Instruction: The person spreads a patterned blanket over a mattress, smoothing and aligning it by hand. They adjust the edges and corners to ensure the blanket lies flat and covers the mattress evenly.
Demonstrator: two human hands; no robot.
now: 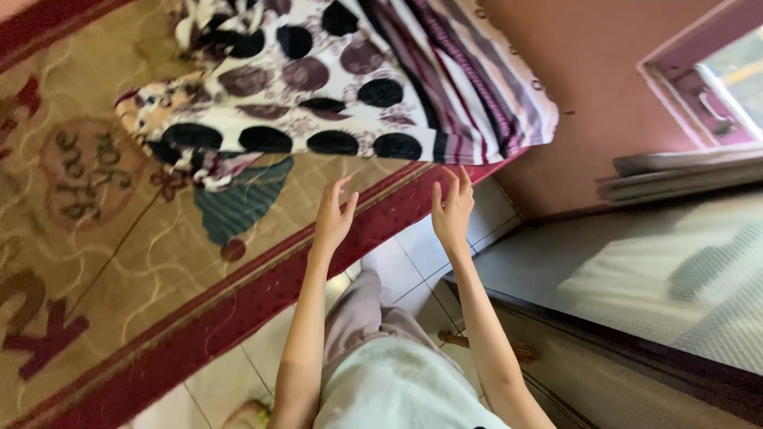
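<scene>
My left hand (332, 216) is stretched out in front of me, palm open and fingers loosely spread, with nothing in it. My right hand (453, 210) is just to its right, raised the same way, fingers straight and apart, also empty. Both reach toward the near edge of a folded blanket (342, 87) with big black and brown dots on white and a striped purple border; neither hand touches it, though the fingertips are close under its edge. The blanket lies far from me on a tan carpet (143, 262) with a red border, one crumpled corner on its left side. Beneath my hands the carpet's red band gives way to pale floor tiles (401, 266). To the right stands a dark cabinet (636, 286) with a glossy top, and past it a pink wall (588, 87) with a window frame.
</scene>
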